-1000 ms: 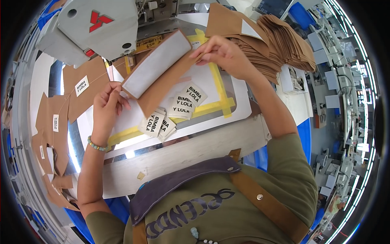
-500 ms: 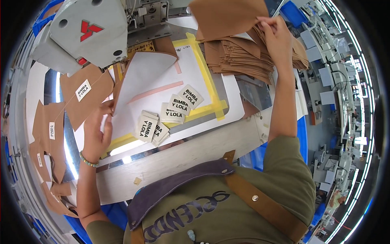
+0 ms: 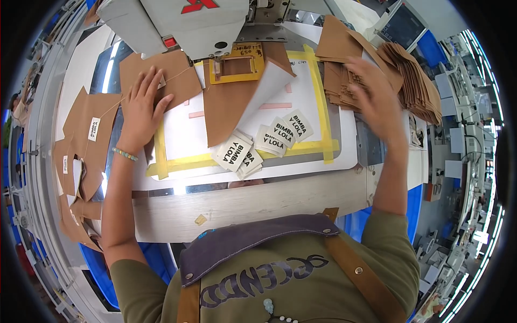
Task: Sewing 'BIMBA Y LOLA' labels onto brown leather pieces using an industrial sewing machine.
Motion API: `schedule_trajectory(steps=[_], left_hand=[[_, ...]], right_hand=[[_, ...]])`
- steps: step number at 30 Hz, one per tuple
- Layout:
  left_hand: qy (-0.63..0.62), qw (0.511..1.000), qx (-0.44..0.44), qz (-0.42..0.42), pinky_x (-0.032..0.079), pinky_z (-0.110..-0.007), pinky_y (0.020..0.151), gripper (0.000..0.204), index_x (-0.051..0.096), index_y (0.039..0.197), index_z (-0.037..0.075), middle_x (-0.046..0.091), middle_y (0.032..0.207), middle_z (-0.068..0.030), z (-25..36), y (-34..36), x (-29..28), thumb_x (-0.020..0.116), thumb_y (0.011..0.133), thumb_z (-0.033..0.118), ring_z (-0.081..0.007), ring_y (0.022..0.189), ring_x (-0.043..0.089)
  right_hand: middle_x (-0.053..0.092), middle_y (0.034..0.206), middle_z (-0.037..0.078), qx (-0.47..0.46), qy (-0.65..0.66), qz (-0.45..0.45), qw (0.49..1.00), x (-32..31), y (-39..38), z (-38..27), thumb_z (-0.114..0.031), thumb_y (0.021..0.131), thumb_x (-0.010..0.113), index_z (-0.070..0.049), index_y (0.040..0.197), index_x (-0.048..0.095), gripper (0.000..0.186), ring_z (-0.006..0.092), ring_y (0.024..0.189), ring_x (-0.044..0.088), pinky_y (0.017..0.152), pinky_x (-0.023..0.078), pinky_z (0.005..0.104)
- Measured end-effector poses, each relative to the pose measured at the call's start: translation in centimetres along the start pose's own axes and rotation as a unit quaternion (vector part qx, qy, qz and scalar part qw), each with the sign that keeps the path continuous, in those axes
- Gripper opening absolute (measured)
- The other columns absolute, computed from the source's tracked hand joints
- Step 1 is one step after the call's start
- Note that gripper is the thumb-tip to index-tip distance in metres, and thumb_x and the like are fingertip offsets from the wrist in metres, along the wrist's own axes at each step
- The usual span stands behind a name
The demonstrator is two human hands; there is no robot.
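Observation:
My left hand [image 3: 141,110] lies open with fingers spread on a brown panel [image 3: 186,83] that carries a white label, partly hidden under the fingers. My right hand [image 3: 374,97] is over the front of a stack of brown panels [image 3: 336,89], fingers apart and slightly blurred, nothing seen in them. Between the hands, another brown panel [image 3: 229,105] lies beneath a yellow frame [image 3: 237,79] at the sewing machine; its right side curls up, showing a white back. In front of it lie loose white labels [image 3: 232,152] and a fanned group of white labels [image 3: 285,132].
The grey sewing machine head [image 3: 188,29] stands at the back. Labelled brown panels [image 3: 81,145] joined by thread hang along the left edge. Another brown stack [image 3: 414,81] leans at right, near a screen [image 3: 404,28]. Yellow tape [image 3: 326,129] borders the white sheet.
My left hand has let go of the curled panel's edge and moved onto the labelled panel. My right hand has released the brown panel it held above the stack. The view has shifted.

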State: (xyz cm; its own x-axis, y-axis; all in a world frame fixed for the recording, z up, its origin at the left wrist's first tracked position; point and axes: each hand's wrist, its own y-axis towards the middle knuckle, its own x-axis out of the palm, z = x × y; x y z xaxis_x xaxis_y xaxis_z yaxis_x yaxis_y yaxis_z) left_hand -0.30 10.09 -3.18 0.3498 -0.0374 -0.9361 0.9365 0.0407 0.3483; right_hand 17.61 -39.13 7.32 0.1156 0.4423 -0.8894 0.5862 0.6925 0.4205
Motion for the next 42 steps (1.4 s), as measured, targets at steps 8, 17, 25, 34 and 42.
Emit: schedule_trajectory(steps=[8,17,25,34,42], left_hand=[[0.051,0.993,-0.104,-0.001,0.030,-0.054,0.133,0.066,0.047,0.168,0.016,0.040,0.178,-0.0112,-5.5,-1.9,0.3,0.060,0.111,0.046,-0.0391,0.165,0.032],[-0.086,0.965,0.246,0.032,0.058,-0.045,0.107,0.052,0.072,0.134,0.002,0.070,0.147,-0.0133,8.8,-3.3,-4.5,0.086,0.086,0.012,-0.0345,0.137,0.066],[-0.049,0.938,0.343,0.016,0.062,-0.041,0.097,0.038,0.075,0.123,-0.001,0.075,0.135,-0.0148,9.5,-1.4,-3.3,0.079,0.087,0.011,-0.0321,0.126,0.072],[-0.088,0.951,0.294,0.042,0.062,-0.041,0.098,0.040,0.074,0.125,-0.002,0.075,0.132,-0.0140,10.6,-0.5,-2.8,0.074,0.086,0.009,-0.0311,0.118,0.073],[0.035,0.959,0.275,0.066,0.062,-0.041,0.098,0.037,0.074,0.119,-0.004,0.075,0.126,-0.0128,8.7,-0.1,-2.5,0.072,0.083,0.004,-0.0300,0.118,0.072]], right_hand=[[0.068,0.149,0.010,-0.196,0.064,-0.110,0.972,7.6,2.5,-5.6,0.005,0.079,0.077,-0.010,0.144,0.069,0.067,0.0321,0.143,0.060,0.119,0.047,0.0477],[0.073,0.141,0.009,-0.216,-0.055,-0.027,0.975,11.0,2.9,-3.9,-0.001,0.087,0.071,-0.004,0.130,0.075,0.043,0.0295,0.133,0.066,0.110,0.054,0.0447],[0.073,0.140,0.010,-0.156,-0.052,0.001,0.986,12.2,3.9,-3.3,-0.005,0.090,0.071,-0.003,0.133,0.074,0.043,0.0297,0.133,0.066,0.111,0.054,0.0434],[0.071,0.145,0.010,-0.148,-0.043,-0.008,0.988,12.6,3.7,-3.6,-0.004,0.085,0.074,-0.007,0.139,0.072,0.055,0.0312,0.137,0.063,0.113,0.053,0.0450],[0.062,0.157,0.011,-0.146,-0.077,-0.038,0.986,12.2,4.0,-2.8,0.002,0.088,0.067,-0.010,0.145,0.070,0.058,0.0322,0.148,0.054,0.117,0.048,0.0475]])
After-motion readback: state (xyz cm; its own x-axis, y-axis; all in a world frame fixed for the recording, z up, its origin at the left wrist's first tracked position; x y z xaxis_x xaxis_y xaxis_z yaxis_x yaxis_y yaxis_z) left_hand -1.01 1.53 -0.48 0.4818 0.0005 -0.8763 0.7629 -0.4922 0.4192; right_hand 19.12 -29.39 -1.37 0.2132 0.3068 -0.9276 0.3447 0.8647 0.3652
